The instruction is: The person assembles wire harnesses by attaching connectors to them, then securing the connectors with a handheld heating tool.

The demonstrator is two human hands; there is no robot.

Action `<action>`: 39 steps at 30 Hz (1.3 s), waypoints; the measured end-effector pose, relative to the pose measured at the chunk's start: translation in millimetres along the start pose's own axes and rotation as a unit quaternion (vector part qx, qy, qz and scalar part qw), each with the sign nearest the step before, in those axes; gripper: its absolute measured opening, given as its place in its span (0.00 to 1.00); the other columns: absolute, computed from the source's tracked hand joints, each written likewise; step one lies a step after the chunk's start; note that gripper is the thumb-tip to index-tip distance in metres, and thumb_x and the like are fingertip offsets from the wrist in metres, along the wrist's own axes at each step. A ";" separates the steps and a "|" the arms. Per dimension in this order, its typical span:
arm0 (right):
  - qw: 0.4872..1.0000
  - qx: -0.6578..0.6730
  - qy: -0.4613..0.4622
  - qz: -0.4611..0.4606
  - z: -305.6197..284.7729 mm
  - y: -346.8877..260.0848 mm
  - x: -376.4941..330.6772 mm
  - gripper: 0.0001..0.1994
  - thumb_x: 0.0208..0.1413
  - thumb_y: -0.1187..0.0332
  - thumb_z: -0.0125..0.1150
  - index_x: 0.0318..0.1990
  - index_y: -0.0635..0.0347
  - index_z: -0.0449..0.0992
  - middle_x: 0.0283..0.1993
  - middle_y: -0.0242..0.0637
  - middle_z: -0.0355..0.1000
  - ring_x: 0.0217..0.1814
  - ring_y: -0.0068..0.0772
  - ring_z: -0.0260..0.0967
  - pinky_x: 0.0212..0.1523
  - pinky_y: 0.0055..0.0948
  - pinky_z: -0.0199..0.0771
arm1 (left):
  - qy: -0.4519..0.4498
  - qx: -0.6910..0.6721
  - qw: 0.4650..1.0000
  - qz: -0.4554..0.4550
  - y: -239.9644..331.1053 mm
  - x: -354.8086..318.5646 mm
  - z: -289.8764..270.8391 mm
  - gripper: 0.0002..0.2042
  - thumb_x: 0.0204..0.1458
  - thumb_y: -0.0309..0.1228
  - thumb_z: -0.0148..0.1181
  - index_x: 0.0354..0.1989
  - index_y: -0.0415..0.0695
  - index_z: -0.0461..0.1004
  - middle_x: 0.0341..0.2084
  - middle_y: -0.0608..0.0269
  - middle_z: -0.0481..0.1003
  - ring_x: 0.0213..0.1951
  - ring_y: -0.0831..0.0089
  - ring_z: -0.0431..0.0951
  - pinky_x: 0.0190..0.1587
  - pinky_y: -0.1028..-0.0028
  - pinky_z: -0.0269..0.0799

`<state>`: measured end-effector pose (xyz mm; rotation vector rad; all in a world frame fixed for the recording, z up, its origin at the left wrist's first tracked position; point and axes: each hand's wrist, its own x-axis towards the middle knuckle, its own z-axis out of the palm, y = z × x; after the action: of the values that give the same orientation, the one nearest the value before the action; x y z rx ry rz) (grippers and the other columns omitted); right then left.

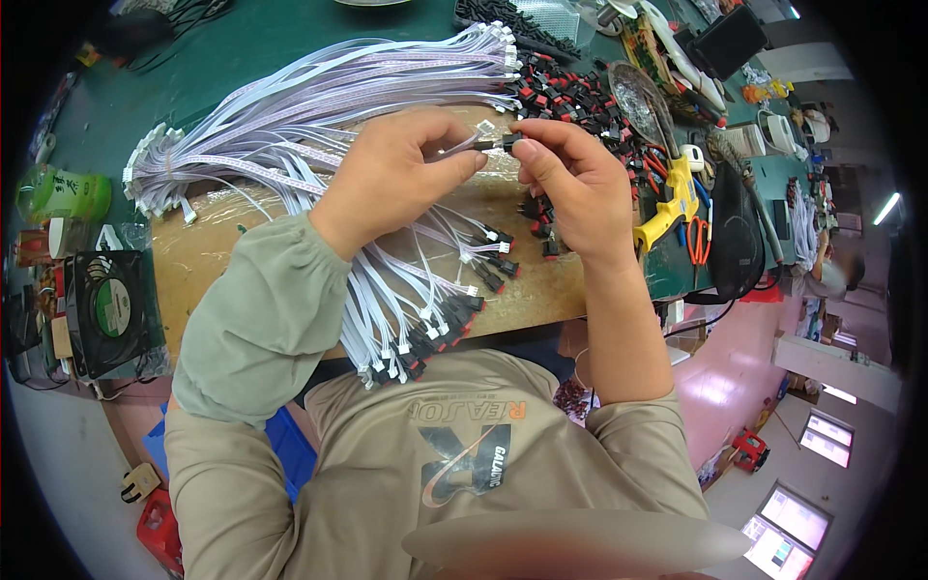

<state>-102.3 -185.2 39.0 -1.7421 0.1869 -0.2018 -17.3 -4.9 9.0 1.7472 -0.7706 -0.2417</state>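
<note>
Lower edge: one blurred rounded shape (570,543), kind unclear, before the brown shirt (377,464).
Left hand (396,174): thumb and fingers drawn narrow, pinching one cable end (456,149).
Right hand (585,184): thumb and forefinger pinched on one black connector (512,142), just beside the left fingertips; cannot tell whether the two pieces are joined.
Held pieces: above the brown board (198,263) on the green worktop (280,21).
White cables: one large bundle (367,72) beyond the hands, one fanned group (372,300) nearer the person; strands too many to count.
Loose connectors: one red-and-black heap (570,97), uncountable.
Right side: one yellow tool (681,196).
Left side: one fan (108,307), one green bottle (82,196).
</note>
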 end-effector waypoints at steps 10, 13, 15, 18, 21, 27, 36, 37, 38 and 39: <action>1.000 0.012 -0.017 0.014 0.1 1.6 -1.6 0.12 0.56 0.70 0.61 0.46 0.64 0.76 0.30 0.26 0.72 0.28 0.12 0.63 0.27 0.15 0.62 | -0.033 -0.051 0.998 -0.034 6.8 -1.7 -2.5 0.09 0.48 0.29 0.64 0.31 0.35 0.76 0.26 0.68 0.73 0.28 0.81 0.69 0.31 0.79 0.64; 1.000 0.012 -0.018 0.009 1.8 3.0 -1.8 0.12 0.55 0.70 0.62 0.46 0.64 0.76 0.29 0.26 0.72 0.28 0.12 0.63 0.28 0.15 0.62 | -0.030 -0.043 0.998 -0.040 4.7 -2.9 -2.2 0.09 0.48 0.29 0.64 0.31 0.35 0.76 0.27 0.66 0.74 0.29 0.81 0.70 0.32 0.78 0.65; 1.000 0.009 -0.016 0.016 1.2 1.1 -2.5 0.12 0.55 0.71 0.62 0.46 0.64 0.77 0.30 0.26 0.72 0.29 0.13 0.63 0.28 0.15 0.63 | -0.024 -0.044 0.998 -0.033 3.7 -2.3 -1.8 0.09 0.48 0.28 0.64 0.31 0.35 0.77 0.27 0.66 0.74 0.30 0.80 0.71 0.33 0.78 0.66; 1.000 0.000 -0.019 0.012 -1.0 0.5 -3.0 0.11 0.54 0.73 0.62 0.45 0.64 0.77 0.33 0.28 0.72 0.31 0.14 0.65 0.30 0.15 0.64 | -0.034 -0.057 0.997 -0.034 4.1 -1.7 -1.6 0.08 0.47 0.27 0.64 0.33 0.35 0.78 0.30 0.63 0.76 0.33 0.78 0.73 0.36 0.78 0.67; 0.999 -0.023 -0.028 -0.018 -2.5 0.6 -3.0 0.11 0.53 0.74 0.63 0.45 0.64 0.77 0.35 0.29 0.72 0.34 0.15 0.66 0.33 0.16 0.66 | -0.023 -0.080 0.996 -0.035 4.6 -1.7 -0.2 0.08 0.47 0.26 0.64 0.35 0.36 0.79 0.33 0.62 0.77 0.34 0.77 0.74 0.38 0.77 0.68; 0.999 -0.027 -0.027 -0.014 -3.6 -0.5 -3.7 0.11 0.54 0.74 0.62 0.45 0.64 0.77 0.37 0.31 0.73 0.37 0.17 0.68 0.36 0.17 0.67 | -0.001 -0.083 0.996 -0.012 8.1 -1.8 0.2 0.08 0.46 0.25 0.65 0.35 0.37 0.79 0.34 0.62 0.77 0.35 0.77 0.74 0.37 0.78 0.68; 0.999 -0.021 -0.028 0.000 -2.1 -0.6 -4.5 0.11 0.54 0.74 0.62 0.45 0.65 0.77 0.38 0.31 0.73 0.38 0.17 0.68 0.37 0.17 0.68 | -0.016 -0.031 0.999 0.006 5.6 -3.1 1.1 0.08 0.47 0.26 0.65 0.34 0.36 0.78 0.31 0.61 0.76 0.32 0.77 0.73 0.35 0.78 0.68; 0.999 -0.019 -0.030 -0.002 -1.4 -1.1 -4.6 0.11 0.54 0.74 0.62 0.45 0.65 0.77 0.38 0.31 0.73 0.38 0.17 0.69 0.37 0.18 0.68 | -0.011 -0.020 1.000 0.012 5.2 -2.9 1.1 0.08 0.46 0.26 0.65 0.34 0.36 0.78 0.31 0.62 0.76 0.32 0.77 0.73 0.35 0.77 0.68; 0.999 -0.019 -0.030 -0.002 -1.0 -1.1 -4.4 0.11 0.54 0.74 0.62 0.45 0.65 0.77 0.38 0.31 0.73 0.38 0.17 0.69 0.37 0.18 0.68 | -0.005 -0.010 1.000 0.017 5.0 -2.8 0.8 0.07 0.46 0.26 0.65 0.34 0.36 0.78 0.31 0.62 0.76 0.32 0.77 0.73 0.35 0.77 0.68; 0.999 -0.028 -0.029 -0.009 -0.7 -1.0 -4.2 0.11 0.54 0.74 0.62 0.45 0.65 0.77 0.38 0.32 0.74 0.38 0.18 0.69 0.38 0.18 0.68 | -0.005 -0.010 1.000 0.017 3.8 -2.7 1.0 0.07 0.46 0.26 0.65 0.34 0.36 0.78 0.31 0.62 0.76 0.32 0.77 0.73 0.35 0.77 0.68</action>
<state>-106.5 -184.6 40.0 -1.8045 0.1364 -0.1610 -21.3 -4.5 11.6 1.7144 -0.8019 -0.2335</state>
